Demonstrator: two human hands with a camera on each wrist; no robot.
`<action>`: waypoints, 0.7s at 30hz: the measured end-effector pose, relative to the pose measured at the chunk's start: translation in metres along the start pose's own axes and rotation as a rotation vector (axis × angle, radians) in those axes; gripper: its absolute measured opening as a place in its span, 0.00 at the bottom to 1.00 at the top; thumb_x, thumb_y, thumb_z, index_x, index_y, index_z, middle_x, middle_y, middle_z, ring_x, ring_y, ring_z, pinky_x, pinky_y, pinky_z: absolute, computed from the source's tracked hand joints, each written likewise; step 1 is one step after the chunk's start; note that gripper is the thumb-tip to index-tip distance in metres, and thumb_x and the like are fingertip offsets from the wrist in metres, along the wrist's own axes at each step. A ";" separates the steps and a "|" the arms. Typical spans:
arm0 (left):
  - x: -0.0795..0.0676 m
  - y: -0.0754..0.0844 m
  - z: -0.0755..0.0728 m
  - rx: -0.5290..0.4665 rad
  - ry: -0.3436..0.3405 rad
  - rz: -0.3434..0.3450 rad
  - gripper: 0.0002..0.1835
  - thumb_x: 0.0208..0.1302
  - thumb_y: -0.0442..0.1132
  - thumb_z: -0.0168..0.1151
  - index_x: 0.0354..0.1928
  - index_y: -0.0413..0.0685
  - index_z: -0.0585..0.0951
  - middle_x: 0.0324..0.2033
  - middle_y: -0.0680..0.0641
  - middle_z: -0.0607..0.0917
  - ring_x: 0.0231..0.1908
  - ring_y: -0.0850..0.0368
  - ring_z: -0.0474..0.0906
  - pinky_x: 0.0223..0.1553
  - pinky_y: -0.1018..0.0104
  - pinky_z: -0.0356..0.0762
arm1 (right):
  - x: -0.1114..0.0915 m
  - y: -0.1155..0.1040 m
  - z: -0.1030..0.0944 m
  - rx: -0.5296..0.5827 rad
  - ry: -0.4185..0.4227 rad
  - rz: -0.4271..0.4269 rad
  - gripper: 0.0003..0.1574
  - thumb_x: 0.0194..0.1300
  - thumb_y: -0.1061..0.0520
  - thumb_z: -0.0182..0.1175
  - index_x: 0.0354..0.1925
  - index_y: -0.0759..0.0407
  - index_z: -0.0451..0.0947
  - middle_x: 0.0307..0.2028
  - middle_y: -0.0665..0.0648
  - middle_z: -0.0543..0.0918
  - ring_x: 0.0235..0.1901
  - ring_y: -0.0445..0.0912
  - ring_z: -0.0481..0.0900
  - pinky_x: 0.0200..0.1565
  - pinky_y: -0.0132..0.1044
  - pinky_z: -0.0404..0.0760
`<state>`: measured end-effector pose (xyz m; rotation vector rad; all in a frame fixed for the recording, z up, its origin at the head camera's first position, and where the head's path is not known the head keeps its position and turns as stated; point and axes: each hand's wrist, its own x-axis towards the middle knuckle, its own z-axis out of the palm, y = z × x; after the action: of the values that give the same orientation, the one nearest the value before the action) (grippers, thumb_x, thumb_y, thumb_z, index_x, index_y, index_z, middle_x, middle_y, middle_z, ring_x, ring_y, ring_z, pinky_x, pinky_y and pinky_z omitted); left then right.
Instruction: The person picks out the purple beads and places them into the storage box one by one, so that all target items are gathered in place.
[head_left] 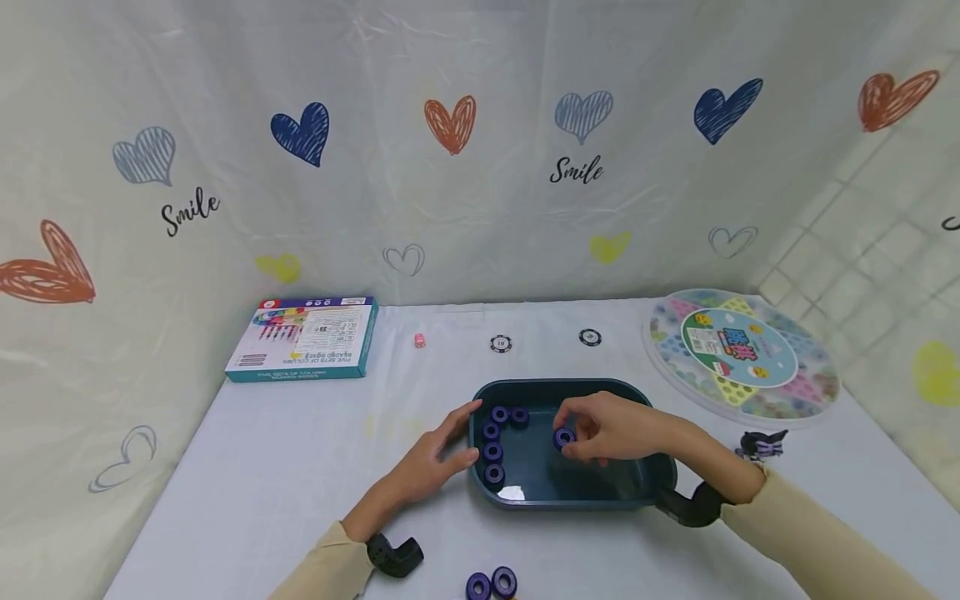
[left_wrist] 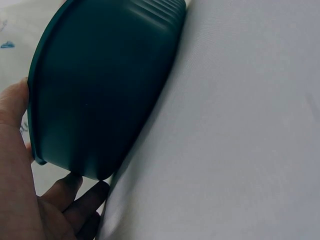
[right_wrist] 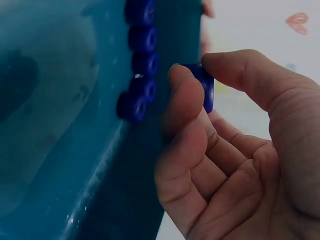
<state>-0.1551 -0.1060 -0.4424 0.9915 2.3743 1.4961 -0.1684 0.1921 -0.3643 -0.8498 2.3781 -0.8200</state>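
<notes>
A dark teal tray (head_left: 592, 497) lies on the white cloth, with several thick purple rings (head_left: 492, 452) lined up along its left wall and far left corner. Over the tray's middle, my right hand (head_left: 611, 423) pinches another purple ring (right_wrist: 207, 85) between thumb and fingertips. The ring's round hole faces the head camera. My left hand (head_left: 429, 457) touches the tray's left end, its thumb and fingers spread along the rim. In the left wrist view, fingertips (left_wrist: 72, 181) rest against the tray's outer wall (left_wrist: 100, 90).
Two more purple rings (head_left: 504, 582) stand near the front edge. Behind the tray lie a small pink piece (head_left: 419, 340) and two black-and-white chips (head_left: 501, 343). A flat box (head_left: 303, 340) sits back left, a round patterned package (head_left: 742, 354) back right, and a small dark clip-like object (head_left: 762, 444) below it.
</notes>
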 end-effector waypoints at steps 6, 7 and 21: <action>0.000 -0.002 -0.001 -0.001 0.000 0.015 0.33 0.64 0.39 0.53 0.68 0.48 0.52 0.65 0.42 0.60 0.63 0.52 0.57 0.61 0.55 0.57 | 0.028 0.003 -0.001 -0.063 -0.048 0.037 0.18 0.57 0.53 0.60 0.44 0.58 0.71 0.15 0.49 0.77 0.15 0.45 0.77 0.20 0.34 0.75; 0.000 -0.002 -0.001 0.000 0.000 0.014 0.33 0.64 0.39 0.53 0.68 0.48 0.52 0.65 0.42 0.60 0.63 0.52 0.57 0.61 0.55 0.57 | 0.032 0.004 0.000 -0.062 -0.060 0.050 0.17 0.57 0.54 0.60 0.44 0.58 0.71 0.15 0.49 0.78 0.15 0.46 0.78 0.20 0.34 0.76; 0.003 -0.027 0.005 0.001 0.008 0.018 0.34 0.64 0.43 0.53 0.69 0.57 0.51 0.65 0.48 0.60 0.63 0.54 0.58 0.61 0.57 0.58 | 0.070 0.003 0.017 0.053 -0.212 0.085 0.15 0.57 0.60 0.61 0.43 0.57 0.71 0.18 0.55 0.80 0.17 0.49 0.80 0.20 0.35 0.79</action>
<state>-0.1668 -0.1081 -0.4677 1.0117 2.3775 1.5081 -0.2079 0.1397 -0.3944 -0.7687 2.1815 -0.7186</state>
